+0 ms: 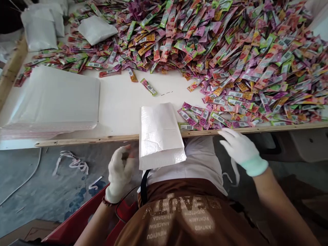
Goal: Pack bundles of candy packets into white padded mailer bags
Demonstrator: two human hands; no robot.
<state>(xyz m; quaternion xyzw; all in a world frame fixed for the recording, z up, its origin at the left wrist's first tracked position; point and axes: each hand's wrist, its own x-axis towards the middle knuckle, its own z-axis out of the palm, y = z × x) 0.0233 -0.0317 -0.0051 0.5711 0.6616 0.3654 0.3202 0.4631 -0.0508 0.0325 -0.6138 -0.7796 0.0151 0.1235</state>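
1. White padded mailer (pixel 161 130) laid across table's wooden edge (pixel 123 138), near end overhanging. Judged light, soft, slightly slick, easily creased; best held by both side edges.
2. Left hand (pixel 120 172), mailer's 8 o'clock: fingers loosely curled apart, seemingly nothing pinched, though fingertips are blurred.
3. Right hand (pixel 239 147), 3 o'clock: fingers spread, nothing gripped, by small sachets (pixel 197 114); contact cannot be told.
4. Sachet heap (pixel 230 51) spread from 11 to 3 o'clock, crowding the mailer's right side.
5. Mailer stack (pixel 58 95) at 10 o'clock; loose sachet (pixel 148 87) near 11.
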